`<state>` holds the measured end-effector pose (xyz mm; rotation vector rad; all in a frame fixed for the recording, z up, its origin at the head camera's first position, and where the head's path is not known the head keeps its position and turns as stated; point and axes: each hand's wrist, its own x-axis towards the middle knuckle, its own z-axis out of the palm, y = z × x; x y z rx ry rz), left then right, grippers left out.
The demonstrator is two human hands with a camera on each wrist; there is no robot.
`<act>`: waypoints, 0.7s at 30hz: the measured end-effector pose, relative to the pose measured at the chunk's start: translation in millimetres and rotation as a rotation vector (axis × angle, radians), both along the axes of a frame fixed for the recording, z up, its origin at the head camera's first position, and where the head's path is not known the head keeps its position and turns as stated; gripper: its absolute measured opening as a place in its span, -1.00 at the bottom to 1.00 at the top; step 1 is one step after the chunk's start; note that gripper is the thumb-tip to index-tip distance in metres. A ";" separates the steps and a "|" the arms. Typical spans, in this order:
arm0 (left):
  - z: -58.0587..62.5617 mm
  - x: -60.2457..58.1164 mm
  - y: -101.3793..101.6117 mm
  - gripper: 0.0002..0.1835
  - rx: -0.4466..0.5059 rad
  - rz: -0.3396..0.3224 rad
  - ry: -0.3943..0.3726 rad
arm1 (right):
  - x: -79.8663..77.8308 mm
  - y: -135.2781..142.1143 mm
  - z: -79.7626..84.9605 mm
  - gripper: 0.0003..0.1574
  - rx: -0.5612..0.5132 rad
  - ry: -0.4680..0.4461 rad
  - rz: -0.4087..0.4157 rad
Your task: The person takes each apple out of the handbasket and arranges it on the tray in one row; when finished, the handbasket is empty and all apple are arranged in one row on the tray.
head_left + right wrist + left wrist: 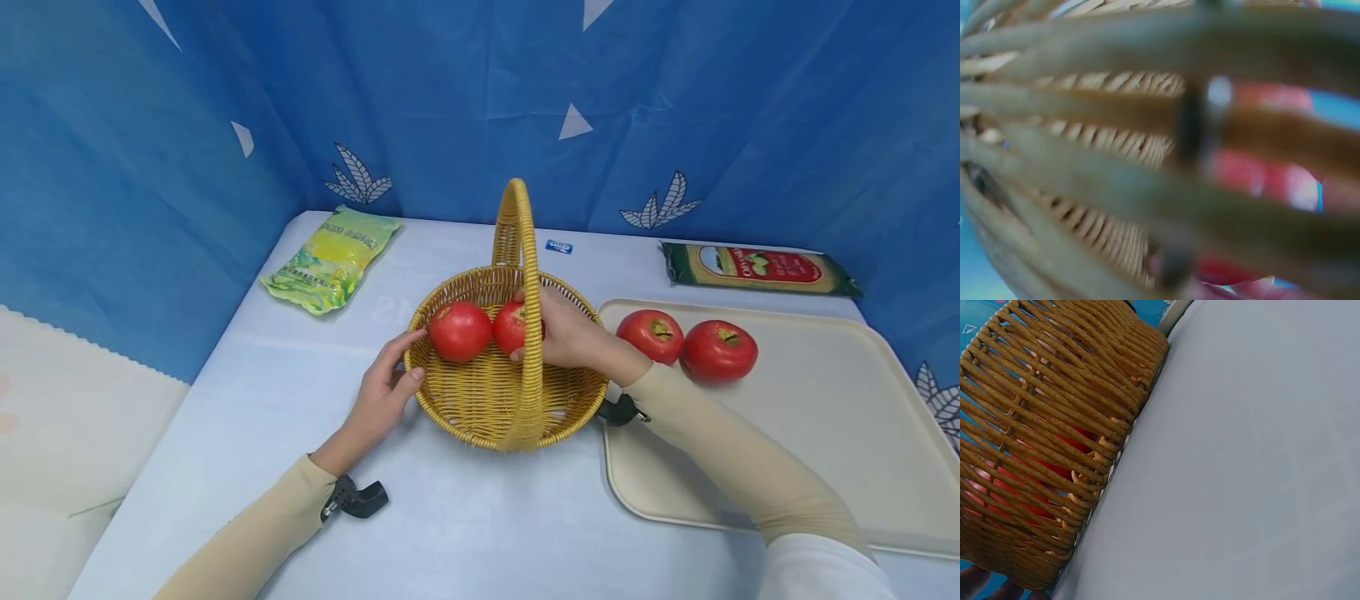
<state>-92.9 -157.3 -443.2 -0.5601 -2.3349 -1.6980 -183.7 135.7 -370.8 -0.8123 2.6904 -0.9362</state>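
Note:
A yellow woven basket (465, 408) with a tall arched handle stands mid-table. Inside it, one red apple (461, 332) lies at the left. My right hand (566, 329) reaches in past the handle and grips a second apple (509, 327) right beside the first; the handle covers part of its fingers. At the basket's left rim rests my left hand (382, 396), thumb and fingers spread against the edge. Its fingertips (1007, 590) show by the outer wall in the left wrist view. Through the blurred weave in the right wrist view appears red apple (1247, 175).
On the right, a beige tray (817, 442) bears two more red apples (720, 351) near its back left corner. A green-and-yellow packet (333, 260) lies back left, a long dark-green packet (761, 268) back right. Behind the basket is a small blue wrapper (558, 247). Blue curtain hangs behind.

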 end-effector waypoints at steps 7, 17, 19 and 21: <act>0.8 0.5 0.2 -0.42 -0.006 0.003 -0.006 | -1.2 1.7 -3.1 0.03 -0.022 -0.008 0.063; 1.0 0.4 0.0 -0.42 -0.012 0.007 -0.010 | -1.4 4.5 -4.0 -0.04 -0.122 -0.018 0.149; 1.5 0.5 0.2 -0.42 -0.011 0.007 -0.009 | -0.1 4.7 -2.4 -0.05 -0.122 -0.019 0.153; 1.8 0.6 0.4 -0.42 -0.010 0.007 -0.009 | 0.6 5.5 -1.0 -0.07 -0.128 -0.019 0.156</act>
